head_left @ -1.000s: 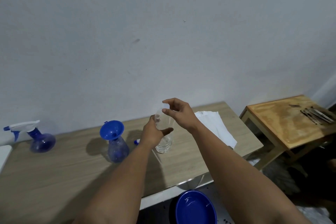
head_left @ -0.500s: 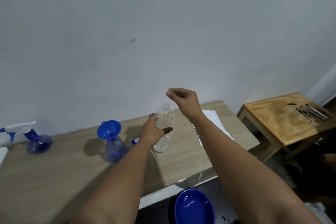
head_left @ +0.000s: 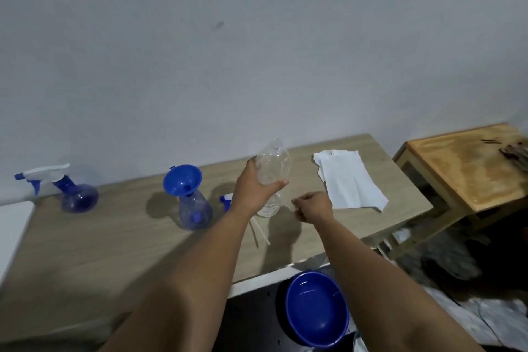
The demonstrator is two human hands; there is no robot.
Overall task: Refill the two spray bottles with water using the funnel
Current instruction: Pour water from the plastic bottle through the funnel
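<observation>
With the cap off, pouring comes next.
Left hand (head_left: 255, 190) grips the water bottle (head_left: 273, 171); right hand (head_left: 312, 205) pinches something small; a tilted funnel (head_left: 183, 183) could spill.

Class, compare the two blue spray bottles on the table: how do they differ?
The left spray bottle has its white trigger head screwed on; the middle spray bottle is open, with the blue funnel in its neck. The left one stands nearer the wall. Both are upright, translucent blue and round-bodied.

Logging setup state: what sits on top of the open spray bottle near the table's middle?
A blue funnel sits tilted in the neck of the spray bottle, bowl open and looking empty. Its spout is covered by the bowl, so its depth can't be seen.
</observation>
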